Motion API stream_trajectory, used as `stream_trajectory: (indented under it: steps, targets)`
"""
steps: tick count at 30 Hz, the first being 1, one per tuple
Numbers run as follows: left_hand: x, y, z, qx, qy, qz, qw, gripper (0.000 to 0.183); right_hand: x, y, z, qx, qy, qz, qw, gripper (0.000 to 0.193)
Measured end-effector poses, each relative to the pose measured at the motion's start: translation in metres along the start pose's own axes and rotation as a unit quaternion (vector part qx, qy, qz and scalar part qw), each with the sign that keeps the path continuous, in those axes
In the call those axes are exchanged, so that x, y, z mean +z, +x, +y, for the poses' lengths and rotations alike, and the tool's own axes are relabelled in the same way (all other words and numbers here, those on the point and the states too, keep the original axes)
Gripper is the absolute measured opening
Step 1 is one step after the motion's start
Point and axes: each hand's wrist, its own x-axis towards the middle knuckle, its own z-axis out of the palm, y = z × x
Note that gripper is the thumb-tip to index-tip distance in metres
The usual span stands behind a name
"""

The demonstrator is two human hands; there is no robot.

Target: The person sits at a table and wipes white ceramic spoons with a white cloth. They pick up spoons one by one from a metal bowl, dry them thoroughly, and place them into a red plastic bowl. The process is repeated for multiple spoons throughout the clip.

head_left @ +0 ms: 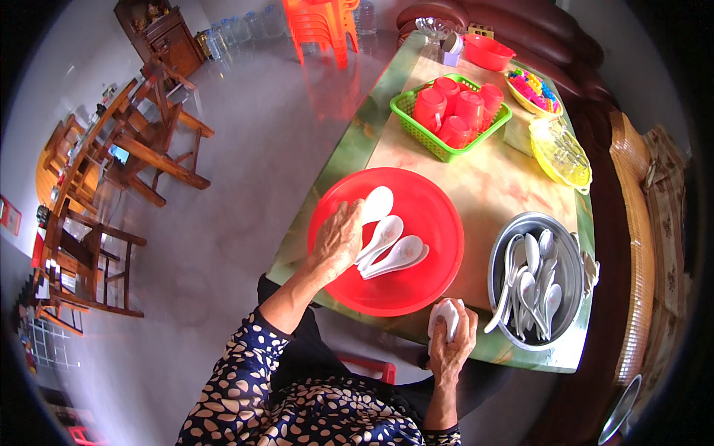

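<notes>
Left hand: I see the left hand (341, 238) over the red tray, fingers narrowed on a white spoon (378, 204) whose bowl points away from the person; the fingers cover its handle.
Right hand: The right hand (455, 338) is closed around a white bundle (442, 318) at the near table edge, just beside the tray; I cannot tell whether it is cloth or something else.
Red tray: The wide, round red tray (435, 223) rests on the marble-patterned table (401, 156), in front of the person.
Spoons in tray: Besides the held one, I make out more white spoons (405, 254) lying close together near its middle, handles toward the left hand, some stacked; the overlap hides their count.
Metal basin: To the right, the oval metal basin (567, 245) holds white and metal spoons (532, 286), one handle reaching over the rim.
Green basket: Beyond the tray, the green basket (446, 152) carries red cups (468, 108).
Yellow bowl: The translucent yellow bowl (573, 163) sits near the table's right edge.
</notes>
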Motion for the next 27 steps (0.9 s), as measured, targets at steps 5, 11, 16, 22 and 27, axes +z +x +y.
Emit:
stream_trajectory:
  steps: [5, 11, 16, 22, 27]
  targets:
    - [-0.009, 0.003, 0.003, -0.028, 0.0, -0.057, 0.998, 0.045, 0.011, 0.008, 0.012, 0.001, -0.019, 0.006, 1.0, 0.039]
    - [-0.009, -0.008, -0.016, 0.031, -0.015, -0.014, 0.999, 0.052, 0.021, 0.014, 0.009, -0.021, -0.075, 0.011, 0.997, 0.037]
    - [-0.01, -0.009, -0.017, 0.079, -0.029, 0.018, 0.996, 0.052, 0.024, 0.024, 0.008, -0.045, -0.156, 0.03, 0.986, 0.035]
    - [-0.037, -0.017, 0.011, 0.108, 0.016, 0.088, 0.99, 0.047, 0.025, 0.024, 0.013, -0.035, -0.138, 0.018, 0.99, 0.034]
    - [-0.033, -0.031, 0.084, 0.158, -0.121, 0.046, 0.979, 0.036, 0.021, 0.02, 0.019, -0.061, -0.184, 0.016, 0.981, 0.037]
